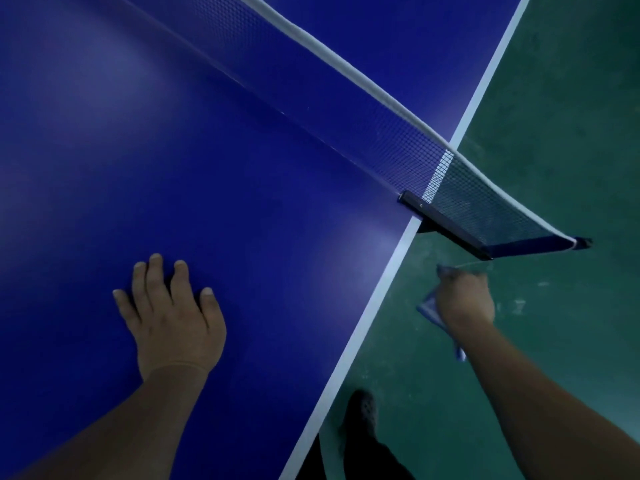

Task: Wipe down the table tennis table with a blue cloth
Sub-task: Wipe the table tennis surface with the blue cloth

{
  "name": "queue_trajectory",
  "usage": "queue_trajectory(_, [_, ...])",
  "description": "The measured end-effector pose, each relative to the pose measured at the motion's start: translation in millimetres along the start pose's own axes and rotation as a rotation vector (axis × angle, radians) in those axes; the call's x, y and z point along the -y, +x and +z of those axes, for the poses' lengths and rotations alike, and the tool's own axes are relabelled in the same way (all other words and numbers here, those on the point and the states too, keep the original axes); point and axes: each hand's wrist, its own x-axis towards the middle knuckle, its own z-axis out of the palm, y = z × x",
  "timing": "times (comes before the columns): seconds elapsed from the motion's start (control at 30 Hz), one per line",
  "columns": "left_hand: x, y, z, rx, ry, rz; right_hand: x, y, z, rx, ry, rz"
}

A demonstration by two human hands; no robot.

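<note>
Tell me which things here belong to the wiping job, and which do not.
Job: table; cloth, gripped by the right hand beyond the table edge; left hand, flat on the table.
Not the job: net; net clamp; floor; shoe.

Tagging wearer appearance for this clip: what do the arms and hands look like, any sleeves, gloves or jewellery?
Both forearms are bare to the frame edge: no sleeves, gloves, watch or rings visible. The left hand shows short, plain nails; the right hand is seen from its back, nails hidden. Below, dark trousers and a dark shoe.
</note>
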Motion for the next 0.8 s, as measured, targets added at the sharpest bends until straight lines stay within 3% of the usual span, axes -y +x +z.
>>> queue_trajectory(0.1, [0, 0, 0, -0.006, 0.003, 0.0, -2, -11, -2, -0.24, 0.172, 0.03])
queue_trajectory(0.17, [1, 0, 1, 0.0, 0.006, 0.005, 31, -9, -4, -0.312, 0.223, -0.101])
queue_trajectory(0.23, [1, 0, 0, 0.002, 0.002, 0.0, 69, 0, -3, -0.328, 0.177, -0.335])
queue_trajectory(0.3, [0, 0, 1, 0.003, 0.003, -0.001, 89, 13, -3, -0.312, 0.074, -0.442])
queue_trajectory(0.47, [1, 0, 1, -0.007, -0.002, 0.004, 13, 12, 0, -0.073, -0.236, -0.376])
queue_trajectory(0.5, [1, -1, 1, -0.002, -0.004, 0.007, -6, 3, -1, -0.08, -0.237, -0.368])
queue_trajectory(0.57, [0, -1, 0, -0.001, -0.005, 0.005, -11, -8, -7, -0.196, -0.006, -0.328])
queue_trajectory(0.7, [0, -1, 0, 0.009, -0.002, -0.001, 62, 17, -23, -0.324, 0.196, -0.67])
queue_trajectory(0.8, [0, -1, 1, -0.001, 0.0, -0.001, 128, 43, -12, -0.341, 0.191, -0.733])
